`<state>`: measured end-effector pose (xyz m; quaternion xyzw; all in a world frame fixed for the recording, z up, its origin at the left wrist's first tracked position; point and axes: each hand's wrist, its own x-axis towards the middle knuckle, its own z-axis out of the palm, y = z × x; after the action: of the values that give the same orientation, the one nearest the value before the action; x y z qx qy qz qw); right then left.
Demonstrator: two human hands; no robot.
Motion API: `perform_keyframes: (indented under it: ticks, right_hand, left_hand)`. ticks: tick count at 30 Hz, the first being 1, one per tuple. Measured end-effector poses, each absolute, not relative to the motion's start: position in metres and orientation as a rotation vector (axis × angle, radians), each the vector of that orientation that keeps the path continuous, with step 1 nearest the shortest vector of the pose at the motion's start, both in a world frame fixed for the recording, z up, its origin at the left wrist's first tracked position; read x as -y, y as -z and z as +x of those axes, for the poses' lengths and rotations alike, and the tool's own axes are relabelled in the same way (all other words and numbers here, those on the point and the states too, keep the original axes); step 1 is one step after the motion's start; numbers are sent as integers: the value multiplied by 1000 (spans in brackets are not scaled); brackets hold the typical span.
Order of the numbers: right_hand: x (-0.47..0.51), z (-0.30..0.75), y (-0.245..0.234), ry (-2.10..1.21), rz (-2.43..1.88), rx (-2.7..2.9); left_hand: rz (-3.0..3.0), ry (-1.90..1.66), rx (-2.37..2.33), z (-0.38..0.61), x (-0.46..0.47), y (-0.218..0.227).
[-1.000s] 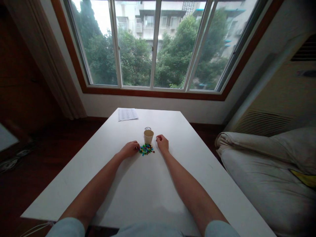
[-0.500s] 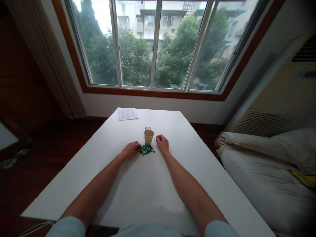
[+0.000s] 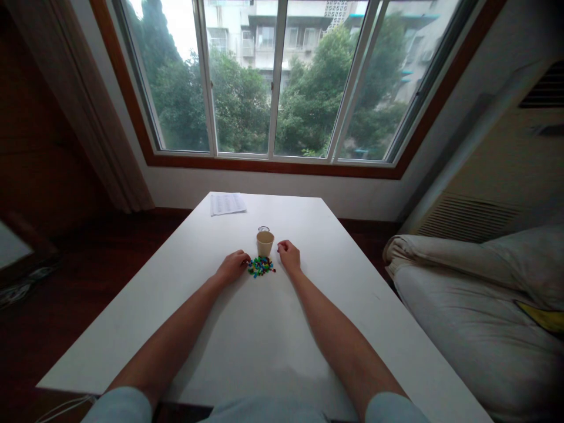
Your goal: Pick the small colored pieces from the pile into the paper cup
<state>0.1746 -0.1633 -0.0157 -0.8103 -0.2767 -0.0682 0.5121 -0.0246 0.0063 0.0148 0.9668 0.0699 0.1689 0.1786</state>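
Observation:
A small heap of bright, multicoloured little pieces (image 3: 261, 267), possibly beads or tiny blocks, lies in front of a tan paper cup (image 3: 265, 242) on the white table (image 3: 264, 335). My left hand (image 3: 234, 265) rests at the heap's left edge, fingers curled and fingertips at the pieces; whatever they pinch is too small to name. To the right of the cup, apart from it, my right hand (image 3: 289, 256) lies on the table with fingers closed. Its fingertips point toward the cup, and anything inside them is hidden. The cup stands upright.
Behind the cup lies a thin dark loop (image 3: 263, 228), perhaps a cord or glasses. Printed sheets (image 3: 228, 204) are at the table's far left corner. A bed or sofa with pale covers (image 3: 467, 317) stands beyond the right edge. A window (image 3: 273, 88) faces me.
Almost nothing differs. My left fingers have shifted very slightly at the edge of the heap; the right hand and cup stay in place.

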Motion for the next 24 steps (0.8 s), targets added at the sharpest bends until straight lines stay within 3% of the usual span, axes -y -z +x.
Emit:
perform_keyframes:
  ticks: [24]
  right_hand:
    - [164, 173, 14, 141, -1962, 655]
  left_hand:
    - [2696, -443, -225, -25, -6, -15]
